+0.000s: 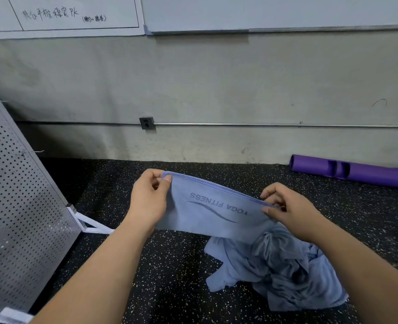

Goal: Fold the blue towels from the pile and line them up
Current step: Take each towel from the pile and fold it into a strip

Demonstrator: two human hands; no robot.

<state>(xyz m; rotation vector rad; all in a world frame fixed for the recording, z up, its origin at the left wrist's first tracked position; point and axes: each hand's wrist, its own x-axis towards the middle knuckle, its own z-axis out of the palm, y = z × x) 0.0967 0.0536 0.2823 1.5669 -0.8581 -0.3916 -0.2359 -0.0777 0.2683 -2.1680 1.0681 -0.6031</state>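
Observation:
A blue towel [213, 211] printed "YOGA FITNESS" hangs stretched in the air above the floor, its lettering upside down to me. My left hand [150, 198] pinches its upper left corner between thumb and fingers. My right hand [286, 208] pinches the upper right corner. Below and to the right, a crumpled pile of blue towels [277, 270] lies on the floor; the held towel's lower edge hangs just over the pile.
The floor [170, 265] is black speckled rubber. A perforated metal panel [18, 206] on a white foot leans at the left. A purple roller [354, 171] lies along the wall at the back right. A wall outlet [146, 123] sits on a conduit.

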